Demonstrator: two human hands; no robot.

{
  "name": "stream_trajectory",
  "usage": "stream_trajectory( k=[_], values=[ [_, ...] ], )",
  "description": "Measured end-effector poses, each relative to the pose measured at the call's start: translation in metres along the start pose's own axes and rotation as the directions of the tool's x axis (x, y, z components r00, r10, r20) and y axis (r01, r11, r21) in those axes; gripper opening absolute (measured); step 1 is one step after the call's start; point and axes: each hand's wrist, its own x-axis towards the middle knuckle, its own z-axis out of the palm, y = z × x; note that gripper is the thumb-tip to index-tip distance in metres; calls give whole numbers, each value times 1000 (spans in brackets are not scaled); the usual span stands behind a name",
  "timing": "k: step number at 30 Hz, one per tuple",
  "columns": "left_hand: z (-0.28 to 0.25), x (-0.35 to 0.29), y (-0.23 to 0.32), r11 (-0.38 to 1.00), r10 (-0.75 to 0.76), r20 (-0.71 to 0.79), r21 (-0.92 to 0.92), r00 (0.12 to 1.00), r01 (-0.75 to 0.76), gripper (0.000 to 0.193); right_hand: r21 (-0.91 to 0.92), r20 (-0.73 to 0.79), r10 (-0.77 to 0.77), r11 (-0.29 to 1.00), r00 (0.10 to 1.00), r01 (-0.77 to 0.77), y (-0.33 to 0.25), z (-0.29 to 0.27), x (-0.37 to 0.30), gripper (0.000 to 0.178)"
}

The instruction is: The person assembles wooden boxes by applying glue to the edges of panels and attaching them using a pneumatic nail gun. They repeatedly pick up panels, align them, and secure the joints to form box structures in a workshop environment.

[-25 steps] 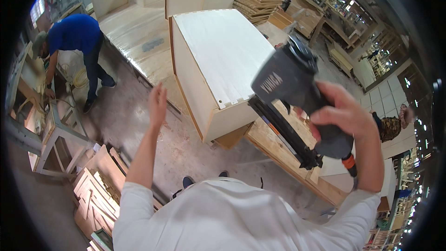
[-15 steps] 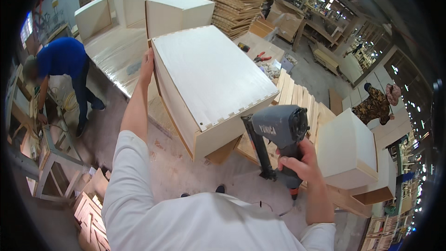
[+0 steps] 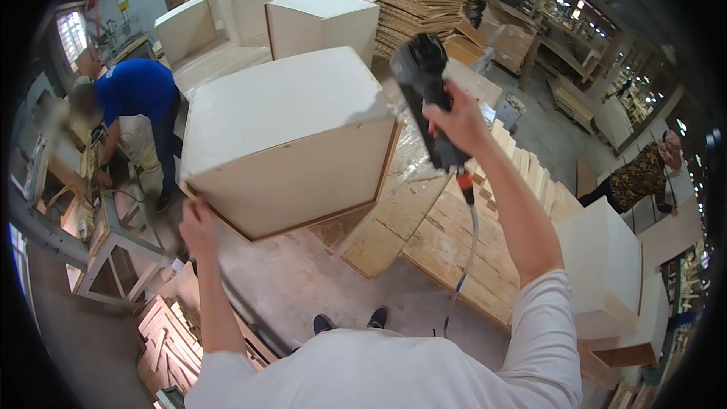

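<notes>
A large white wooden box [image 3: 291, 170] with bare wood edges sits tilted across the bench in front of me, its framed side facing me. My left hand [image 3: 199, 227] is closed at the box's lower left corner, fingertips at the wood edge. Raised to the right of the box, my right hand [image 3: 458, 123] grips a black and grey nail gun [image 3: 424, 91] by its handle. The gun is held apart from the box. From its orange fitting an air hose [image 3: 471, 250] hangs down past the bench edge.
Other white boxes [image 3: 322, 23] stand behind on the bench; another white box [image 3: 598, 269] is at right. Wood strips [image 3: 522, 167] lie beside the nail gun. A stooping person in blue [image 3: 140, 95] works at left. Stacked brown panels [image 3: 416, 11] stand at the back.
The box has turned and moved left, so another side faces me. My left hand has come down to its near left corner. My right hand has lifted the nail gun up and away.
</notes>
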Motion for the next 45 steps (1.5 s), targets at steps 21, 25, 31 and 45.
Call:
stream_trajectory(
  k=[21,25,31,45],
  values=[
    [96,-147,163,397,876,216,-831,430,-390,7,-70,86,493,870,866,-488,-156,-71,-67,39],
    [52,-137,85,624,736,374,-698,564,-351,5,-81,108,558,830,823,-552,-150,-57,-49,43],
    [30,-137,4,837,531,530,-452,661,-310,8,-86,120,557,830,822,-551,-145,-49,-40,36],
    [48,-112,17,864,225,401,-503,888,8,22,-110,249,539,841,805,-530,-161,-17,-31,32]
  ],
)
